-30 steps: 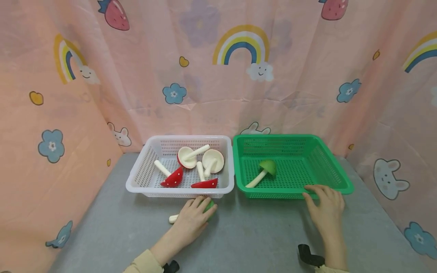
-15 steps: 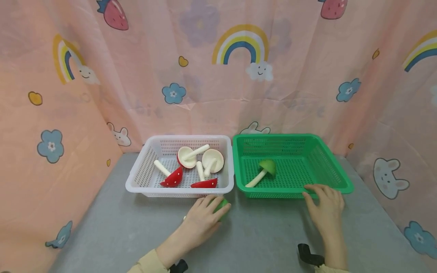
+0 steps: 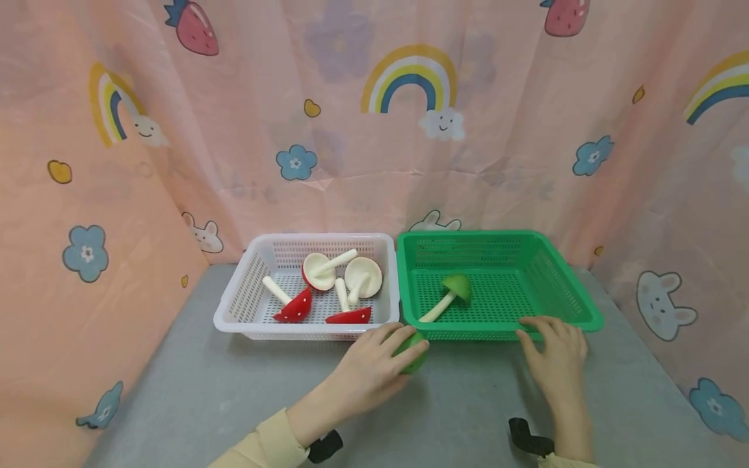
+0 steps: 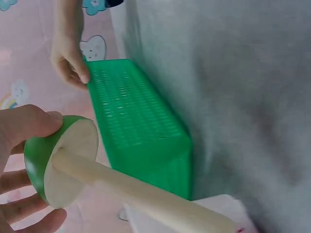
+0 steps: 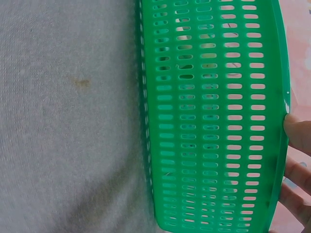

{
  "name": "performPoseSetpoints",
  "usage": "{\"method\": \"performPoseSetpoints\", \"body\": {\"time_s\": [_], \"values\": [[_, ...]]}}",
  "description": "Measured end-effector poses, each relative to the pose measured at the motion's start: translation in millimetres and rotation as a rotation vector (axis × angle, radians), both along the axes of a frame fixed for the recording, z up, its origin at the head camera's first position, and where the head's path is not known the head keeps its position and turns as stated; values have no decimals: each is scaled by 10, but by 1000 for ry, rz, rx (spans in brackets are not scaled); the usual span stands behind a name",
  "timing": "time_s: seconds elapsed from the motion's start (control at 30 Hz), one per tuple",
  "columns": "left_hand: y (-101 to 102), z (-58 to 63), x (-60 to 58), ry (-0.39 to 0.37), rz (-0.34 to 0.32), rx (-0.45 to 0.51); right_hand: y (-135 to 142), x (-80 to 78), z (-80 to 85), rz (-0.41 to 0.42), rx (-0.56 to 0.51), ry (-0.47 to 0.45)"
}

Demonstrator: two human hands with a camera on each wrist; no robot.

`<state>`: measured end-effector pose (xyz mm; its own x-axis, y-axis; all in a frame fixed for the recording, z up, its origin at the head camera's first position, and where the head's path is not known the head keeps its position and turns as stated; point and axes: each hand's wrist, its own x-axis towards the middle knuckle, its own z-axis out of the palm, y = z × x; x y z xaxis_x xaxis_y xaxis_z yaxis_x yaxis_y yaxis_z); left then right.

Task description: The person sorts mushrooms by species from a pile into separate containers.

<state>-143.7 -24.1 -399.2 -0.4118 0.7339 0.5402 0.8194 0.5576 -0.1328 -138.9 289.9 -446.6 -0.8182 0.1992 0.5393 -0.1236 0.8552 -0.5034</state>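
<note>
My left hand (image 3: 368,370) holds a toy mushroom by its green cap (image 4: 39,158), the thumb on one side and the fingers on the other. Its cream stem (image 4: 141,194) points away from the palm in the left wrist view; in the head view the hand hides it. Hand and mushroom are in front of the gap between the two baskets. At the front right of the green basket (image 3: 486,327), my right hand (image 3: 556,357) grips the rim, thumb outside and fingers over the edge. Inside that basket lies another green-capped mushroom (image 3: 458,286).
A white basket (image 3: 281,327) stands directly left of the green one. Several red-capped mushrooms (image 3: 295,305) with white spots lie in it. The grey tabletop (image 3: 456,409) stretches in front, and a pink patterned curtain (image 3: 351,195) hangs behind and at both sides.
My left hand has carried the green mushroom rightward, from in front of the white basket toward the green basket's front left corner. The right hand has stayed on the rim.
</note>
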Motion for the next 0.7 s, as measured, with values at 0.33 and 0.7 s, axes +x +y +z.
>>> {"method": "performPoseSetpoints", "body": {"time_s": [0.33, 0.7], "values": [[284, 279, -112, 39, -109, 9, 2, -11, -42, -7, 4, 14], [549, 661, -253, -74, -156, -63, 6, -23, -36, -16, 28, 31]]}}
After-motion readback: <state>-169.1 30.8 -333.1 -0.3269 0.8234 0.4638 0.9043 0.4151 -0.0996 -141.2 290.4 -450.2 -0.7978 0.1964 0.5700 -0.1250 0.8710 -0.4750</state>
